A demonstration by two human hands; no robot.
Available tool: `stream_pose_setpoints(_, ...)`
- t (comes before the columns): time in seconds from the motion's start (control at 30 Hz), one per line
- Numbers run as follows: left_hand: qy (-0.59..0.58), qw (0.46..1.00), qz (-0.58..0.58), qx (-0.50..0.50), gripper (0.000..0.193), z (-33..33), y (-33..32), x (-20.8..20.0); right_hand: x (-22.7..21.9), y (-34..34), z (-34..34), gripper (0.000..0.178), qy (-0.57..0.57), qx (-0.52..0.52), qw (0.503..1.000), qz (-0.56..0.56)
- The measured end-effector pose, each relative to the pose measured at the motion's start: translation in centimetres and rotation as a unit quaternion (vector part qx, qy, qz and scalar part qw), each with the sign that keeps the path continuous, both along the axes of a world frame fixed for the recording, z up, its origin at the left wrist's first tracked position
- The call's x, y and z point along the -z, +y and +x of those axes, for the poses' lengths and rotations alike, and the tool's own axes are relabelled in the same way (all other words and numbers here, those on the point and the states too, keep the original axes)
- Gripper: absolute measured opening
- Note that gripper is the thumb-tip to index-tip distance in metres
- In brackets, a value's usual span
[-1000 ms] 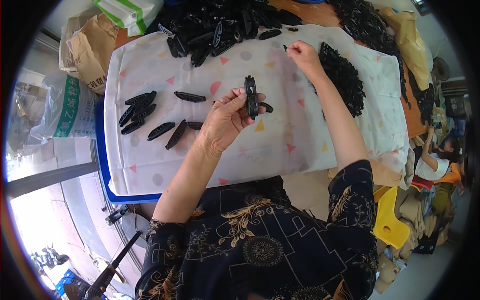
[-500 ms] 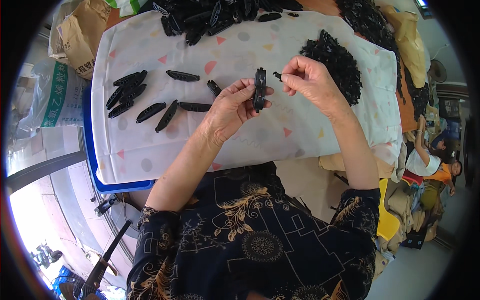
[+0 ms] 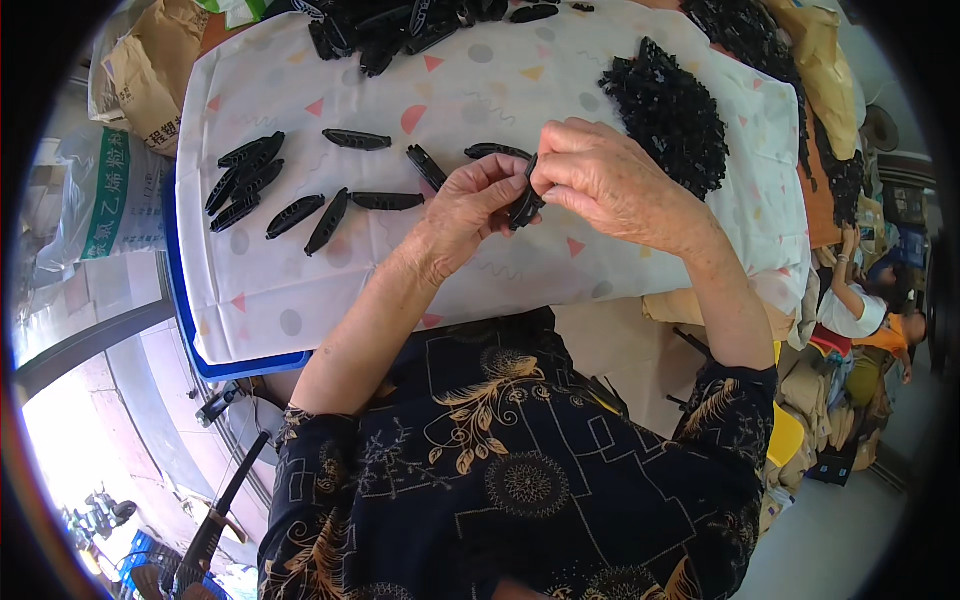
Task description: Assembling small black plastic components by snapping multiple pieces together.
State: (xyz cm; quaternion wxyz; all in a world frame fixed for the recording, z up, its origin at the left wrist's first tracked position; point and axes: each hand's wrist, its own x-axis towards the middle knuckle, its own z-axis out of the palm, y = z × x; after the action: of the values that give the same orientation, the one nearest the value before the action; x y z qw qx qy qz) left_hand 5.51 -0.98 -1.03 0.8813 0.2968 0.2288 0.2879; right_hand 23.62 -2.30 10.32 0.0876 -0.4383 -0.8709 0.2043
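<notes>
My left hand (image 3: 462,218) grips a long black plastic part (image 3: 524,210) between thumb and fingers, above the tablecloth. Against the upper end of that part, my right hand (image 3: 612,186) is closed in a pinch; the small black clip-like piece it held earlier is now hidden by the fingers. Just beyond my hands lies another long black part (image 3: 497,151). A further one (image 3: 426,167) rests beside my left wrist, and several more (image 3: 327,222) are spread to the left. To the right of my hands sits a heap of small black pieces (image 3: 665,120).
A patterned white cloth (image 3: 500,268) covers the table. More long black parts (image 3: 385,30) are piled at its far edge. Paper sacks (image 3: 160,75) and a plastic sack (image 3: 95,195) stand at the left. Another person (image 3: 855,305) is at the far right, near a yellow chair (image 3: 785,435).
My right hand has moved left, bringing its small piece against the long part in my left hand. That long part is now tilted. The view has shifted slightly.
</notes>
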Motion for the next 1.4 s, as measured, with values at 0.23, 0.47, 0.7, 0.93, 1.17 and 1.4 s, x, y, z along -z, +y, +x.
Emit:
stream_pose_setpoints(0.23, 0.042, 0.998, 0.039, 0.016, 0.018, 0.1, -0.3, 0.3, 0.5, 0.2, 0.0, 0.008, -0.064, -0.062, 0.996, 0.015)
stream_pose_setpoints(0.47, 0.072, 0.997, 0.030, 0.027, 0.025, -0.2, 0.1, -1.7, 1.8, 0.3, 0.3, 0.018, 0.009, 0.028, 0.997, 0.065)
stream_pose_setpoints(0.7, 0.123, 0.988, 0.094, 0.022, 0.042, 1.3, 1.0, -3.3, 5.4, -1.1, 1.0, 0.038, 0.325, 0.296, 0.890, -0.124)
stream_pose_setpoints(0.93, 0.143, 0.972, 0.184, -0.019, 0.067, 3.0, 2.1, -3.5, 6.2, -0.1, -0.1, 0.036, 0.588, 0.300, 0.677, -0.324)
stream_pose_setpoints(1.17, 0.121, 0.963, 0.239, 0.016, 0.074, 4.6, 4.6, -3.3, 5.9, 1.7, 1.4, 0.026, 0.555, 0.290, 0.727, -0.280)
stream_pose_setpoints(1.4, 0.150, 0.937, 0.314, 0.025, 0.058, 5.7, 7.6, -3.3, 6.2, 3.9, 3.4, 0.023, 0.518, 0.275, 0.768, -0.256)
